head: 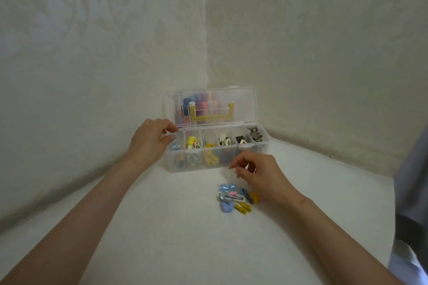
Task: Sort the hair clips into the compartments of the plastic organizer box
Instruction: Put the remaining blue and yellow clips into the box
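Dim, soft, even light with a greyish cast. Only faint shade lies on the tabletop (162,227). The wide lens bows the wall (92,53) edges. Weak glare marks the box (196,166) lid (244,104). The whole picture is slightly soft, and the cloth (412,180) at right is blurred.

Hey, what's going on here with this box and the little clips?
A person is sorting. Their left hand holds the left end of the open organizer box, where several compartments already hold clips. Their right hand hovers, fingers curled, over a small pile of hair clips on the table before the box; whether it pinches one is unclear.
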`<state>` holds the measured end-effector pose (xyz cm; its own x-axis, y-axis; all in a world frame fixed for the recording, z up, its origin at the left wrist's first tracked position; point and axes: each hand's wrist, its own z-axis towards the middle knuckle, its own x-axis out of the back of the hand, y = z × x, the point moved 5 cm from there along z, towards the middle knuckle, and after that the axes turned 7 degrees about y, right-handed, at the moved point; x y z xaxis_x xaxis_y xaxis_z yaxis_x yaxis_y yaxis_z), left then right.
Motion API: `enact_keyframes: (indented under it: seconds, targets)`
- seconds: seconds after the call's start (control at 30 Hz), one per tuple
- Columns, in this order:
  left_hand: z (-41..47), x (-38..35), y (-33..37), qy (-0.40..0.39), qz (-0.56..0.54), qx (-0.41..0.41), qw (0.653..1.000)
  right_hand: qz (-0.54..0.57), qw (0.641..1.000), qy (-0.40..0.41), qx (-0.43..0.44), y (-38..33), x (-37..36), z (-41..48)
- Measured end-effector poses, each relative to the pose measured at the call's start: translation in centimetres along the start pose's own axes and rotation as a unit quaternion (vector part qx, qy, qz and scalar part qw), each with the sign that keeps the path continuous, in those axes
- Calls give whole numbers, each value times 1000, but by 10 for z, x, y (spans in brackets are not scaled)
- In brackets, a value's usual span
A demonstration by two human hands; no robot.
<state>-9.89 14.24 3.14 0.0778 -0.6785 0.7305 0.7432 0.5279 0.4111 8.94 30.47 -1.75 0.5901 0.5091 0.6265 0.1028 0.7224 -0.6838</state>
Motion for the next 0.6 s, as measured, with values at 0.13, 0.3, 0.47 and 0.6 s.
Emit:
enact_keyframes:
  seconds: [0.13, 0.3, 0.47, 0.6]
  targets:
    - [1, 8, 3, 34, 2, -12, 999, -5, 1000, -9, 0, 1, 0, 1]
    - [-6, 18, 25, 50, -22, -50, 997, -27, 998, -58, 17, -3, -3, -2]
    - [-23, 10, 62, 10, -97, -97, 990, -78, 991, -106, 3, -1, -3, -4]
    - [-45, -17, 82, -85, -115, -146, 979, -112, 989, -96, 0, -1, -5, -4]
